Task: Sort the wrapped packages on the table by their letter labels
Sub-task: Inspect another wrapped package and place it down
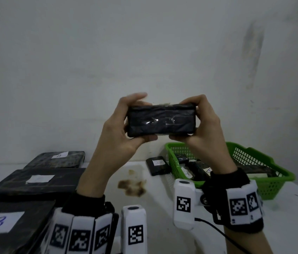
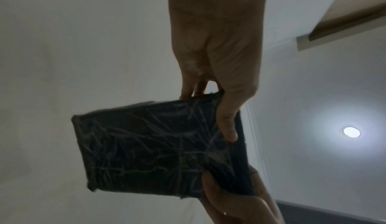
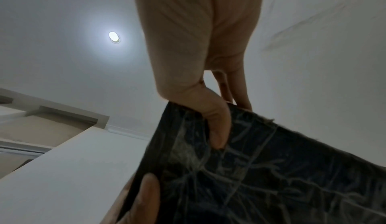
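A white table (image 1: 162, 202) stands against a pale wall. Above it, at centre, the left hand (image 1: 120, 129) and right hand (image 1: 201, 125) each clasp an end of a black package (image 1: 161, 121), thumbs beneath, fingers over its top (label unseen). Labelled packages (image 1: 34, 182) lie at 8 o'clock; a green basket (image 1: 272, 180) sits at 4 o'clock.
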`<state>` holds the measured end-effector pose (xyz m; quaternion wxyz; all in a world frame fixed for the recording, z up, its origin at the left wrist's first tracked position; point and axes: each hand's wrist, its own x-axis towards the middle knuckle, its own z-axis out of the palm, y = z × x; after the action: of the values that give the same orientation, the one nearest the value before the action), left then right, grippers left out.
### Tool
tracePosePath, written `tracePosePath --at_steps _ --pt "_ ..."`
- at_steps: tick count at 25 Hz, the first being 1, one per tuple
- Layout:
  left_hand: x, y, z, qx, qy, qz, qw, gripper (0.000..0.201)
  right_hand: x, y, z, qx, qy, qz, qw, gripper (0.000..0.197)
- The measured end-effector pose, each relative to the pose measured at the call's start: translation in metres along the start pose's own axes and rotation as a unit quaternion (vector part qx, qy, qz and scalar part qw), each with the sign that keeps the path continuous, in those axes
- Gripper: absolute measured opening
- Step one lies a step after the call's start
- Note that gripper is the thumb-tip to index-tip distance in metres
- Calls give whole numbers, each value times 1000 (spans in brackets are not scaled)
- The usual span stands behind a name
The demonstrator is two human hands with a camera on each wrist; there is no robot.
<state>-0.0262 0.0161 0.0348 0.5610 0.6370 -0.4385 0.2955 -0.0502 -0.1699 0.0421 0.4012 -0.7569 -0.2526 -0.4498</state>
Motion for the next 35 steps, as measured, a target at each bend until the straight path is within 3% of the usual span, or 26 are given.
tracePosePath --at_steps 2,4,9,15,20,24,27,30,33,35 --pt "-1 -2 -4 -13 -32 -15 999 83 1 -2 -1 -10 14 -14 1000 58" --pt "-2 -6 -7 12 -47 -12 999 71 0 -5 -1 -28 17 -26 999 54" --pt "-2 -5 -3 51 7 25 998 51 0 -12 0 -32 21 -31 999 59" --pt "0 -5 -4 47 -19 8 999 62 0 -8 -3 -18 34 -9 999 55" --pt "0 -6 -6 82 -2 31 996 48 1 -6 -1 -5 7 14 1000 62" --pt "0 -4 -7 64 17 6 998 44 1 -10 -3 47 -45 47 997 72" --pt "2 -5 -4 16 87 -48 995 41 1 -3 -6 -8 -151 163 975 102" --pt "6 -14 -4 -102 212 -168 957 22 -3 15 -6 -75 -278 321 902 118" --pt "8 -20 -6 -172 250 -250 919 7 -3 25 -10 -105 -222 350 904 107" --pt "8 -23 -8 -202 276 -279 897 11 -4 28 -14 -100 -167 370 909 93"
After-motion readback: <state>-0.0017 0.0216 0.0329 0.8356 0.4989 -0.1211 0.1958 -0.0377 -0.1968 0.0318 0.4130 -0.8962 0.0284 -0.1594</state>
